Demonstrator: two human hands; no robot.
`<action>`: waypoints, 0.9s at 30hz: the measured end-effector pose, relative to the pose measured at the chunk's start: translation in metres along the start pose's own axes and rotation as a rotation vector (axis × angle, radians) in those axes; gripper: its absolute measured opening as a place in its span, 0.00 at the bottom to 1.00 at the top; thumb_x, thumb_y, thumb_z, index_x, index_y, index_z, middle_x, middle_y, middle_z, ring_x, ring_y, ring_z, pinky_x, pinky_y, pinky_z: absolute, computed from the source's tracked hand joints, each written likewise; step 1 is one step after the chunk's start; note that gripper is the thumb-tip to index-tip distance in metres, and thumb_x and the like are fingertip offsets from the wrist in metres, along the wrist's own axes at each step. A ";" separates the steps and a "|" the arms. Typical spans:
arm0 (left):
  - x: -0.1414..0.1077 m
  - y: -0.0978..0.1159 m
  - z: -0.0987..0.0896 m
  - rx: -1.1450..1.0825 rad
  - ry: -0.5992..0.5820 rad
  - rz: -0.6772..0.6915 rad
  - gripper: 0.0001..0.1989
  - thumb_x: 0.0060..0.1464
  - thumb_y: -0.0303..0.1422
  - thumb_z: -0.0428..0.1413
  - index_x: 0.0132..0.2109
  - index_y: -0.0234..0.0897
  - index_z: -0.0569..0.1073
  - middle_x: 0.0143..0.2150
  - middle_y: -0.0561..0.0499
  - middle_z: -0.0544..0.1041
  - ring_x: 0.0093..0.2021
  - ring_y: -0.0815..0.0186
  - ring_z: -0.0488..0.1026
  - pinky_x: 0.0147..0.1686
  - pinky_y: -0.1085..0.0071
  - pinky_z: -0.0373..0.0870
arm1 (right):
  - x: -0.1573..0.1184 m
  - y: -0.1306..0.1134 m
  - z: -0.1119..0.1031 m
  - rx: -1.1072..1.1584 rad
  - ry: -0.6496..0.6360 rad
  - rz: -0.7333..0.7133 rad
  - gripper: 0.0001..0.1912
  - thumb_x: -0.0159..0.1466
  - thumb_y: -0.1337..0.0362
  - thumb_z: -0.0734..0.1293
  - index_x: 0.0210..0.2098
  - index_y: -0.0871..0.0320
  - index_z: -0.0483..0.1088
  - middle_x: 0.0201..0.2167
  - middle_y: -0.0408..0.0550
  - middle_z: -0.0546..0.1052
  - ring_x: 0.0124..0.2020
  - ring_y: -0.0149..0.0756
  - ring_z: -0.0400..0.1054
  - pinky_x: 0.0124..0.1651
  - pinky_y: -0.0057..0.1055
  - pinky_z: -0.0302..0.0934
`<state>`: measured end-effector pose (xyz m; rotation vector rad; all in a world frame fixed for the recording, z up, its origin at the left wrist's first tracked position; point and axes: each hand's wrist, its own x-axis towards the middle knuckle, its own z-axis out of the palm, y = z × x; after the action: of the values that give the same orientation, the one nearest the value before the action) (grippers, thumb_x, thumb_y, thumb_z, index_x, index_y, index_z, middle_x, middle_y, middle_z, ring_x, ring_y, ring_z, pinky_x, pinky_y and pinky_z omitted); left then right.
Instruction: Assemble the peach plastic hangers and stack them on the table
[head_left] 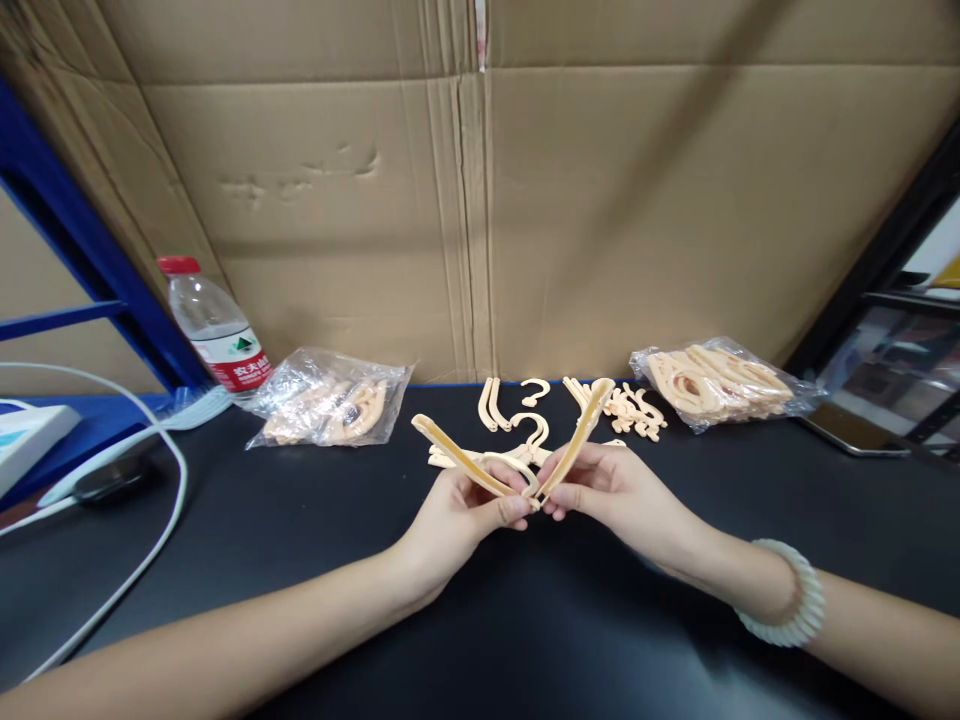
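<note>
Above the black table, a cream plastic clothes hanger [459,456] is held between both hands, its two arms spread upward in a V. My left hand [466,512] pinches the left arm near the joint at the bottom. Closed on the right arm [576,440] is my right hand [611,490], its thumb and fingers also near the joint. A curved hook [517,463] shows between the arms; my fingers partly cover where the pieces meet. Just behind the hands lie more hangers and a hook [537,430] on the tabletop.
Loose arms [491,405], a single hook [535,388] and a heap of small hooks [636,412] lie at the back. Plastic bags of parts [337,400] [720,380] flank them. A bottle [217,325], white cable [180,480] and phone [847,430] stand or lie at the sides.
</note>
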<state>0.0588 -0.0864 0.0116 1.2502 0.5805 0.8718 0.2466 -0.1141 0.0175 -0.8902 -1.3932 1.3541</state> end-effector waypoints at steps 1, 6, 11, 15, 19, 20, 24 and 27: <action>0.000 0.000 0.000 0.003 -0.005 0.005 0.07 0.45 0.28 0.66 0.31 0.32 0.75 0.29 0.52 0.77 0.32 0.69 0.73 0.33 0.74 0.70 | 0.000 0.000 0.000 -0.007 -0.004 0.000 0.08 0.55 0.65 0.73 0.32 0.61 0.72 0.28 0.44 0.75 0.28 0.30 0.69 0.35 0.30 0.66; -0.002 0.002 0.003 0.029 -0.034 0.029 0.05 0.45 0.26 0.65 0.27 0.33 0.75 0.24 0.54 0.75 0.28 0.71 0.70 0.32 0.75 0.68 | -0.002 0.001 0.005 -0.019 -0.030 -0.019 0.04 0.55 0.70 0.71 0.31 0.59 0.73 0.26 0.42 0.76 0.27 0.29 0.69 0.34 0.28 0.66; -0.005 0.001 0.006 0.082 0.052 0.050 0.04 0.44 0.26 0.64 0.26 0.33 0.77 0.24 0.54 0.76 0.28 0.70 0.70 0.31 0.75 0.67 | -0.006 0.004 0.013 -0.024 0.043 -0.060 0.06 0.53 0.72 0.70 0.30 0.58 0.74 0.25 0.42 0.77 0.26 0.30 0.71 0.32 0.28 0.67; -0.008 -0.003 0.009 0.069 0.171 0.060 0.06 0.42 0.27 0.65 0.25 0.33 0.75 0.24 0.53 0.76 0.28 0.69 0.72 0.32 0.74 0.67 | -0.008 0.008 0.018 -0.033 0.120 -0.115 0.06 0.51 0.71 0.72 0.29 0.58 0.74 0.25 0.43 0.77 0.27 0.32 0.72 0.32 0.30 0.69; -0.008 -0.006 0.010 0.004 0.222 0.069 0.09 0.40 0.30 0.67 0.27 0.33 0.74 0.27 0.53 0.77 0.31 0.66 0.74 0.36 0.70 0.70 | -0.009 0.011 0.021 -0.069 0.149 -0.147 0.05 0.52 0.66 0.73 0.27 0.58 0.73 0.27 0.45 0.77 0.26 0.33 0.72 0.32 0.30 0.69; -0.008 -0.007 0.010 -0.004 0.225 0.070 0.10 0.40 0.31 0.68 0.27 0.33 0.73 0.28 0.53 0.77 0.31 0.66 0.74 0.36 0.70 0.71 | -0.009 0.012 0.022 -0.079 0.151 -0.148 0.06 0.53 0.65 0.73 0.27 0.58 0.73 0.27 0.45 0.77 0.27 0.33 0.71 0.32 0.30 0.69; -0.007 -0.006 0.010 0.008 0.208 0.064 0.12 0.42 0.33 0.68 0.28 0.32 0.73 0.29 0.51 0.77 0.31 0.67 0.74 0.35 0.71 0.72 | -0.007 0.010 0.021 -0.083 0.112 -0.149 0.07 0.54 0.64 0.73 0.28 0.58 0.71 0.28 0.44 0.75 0.29 0.31 0.71 0.32 0.27 0.68; -0.006 -0.001 0.008 0.059 0.214 0.029 0.13 0.43 0.34 0.67 0.31 0.32 0.74 0.28 0.51 0.76 0.30 0.68 0.74 0.31 0.74 0.72 | -0.001 -0.002 0.009 -0.059 0.081 -0.139 0.10 0.52 0.64 0.75 0.30 0.58 0.71 0.31 0.43 0.74 0.28 0.29 0.69 0.26 0.23 0.66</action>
<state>0.0626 -0.0959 0.0119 1.2289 0.7650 1.0264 0.2388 -0.1173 0.0200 -0.8613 -1.4124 1.1656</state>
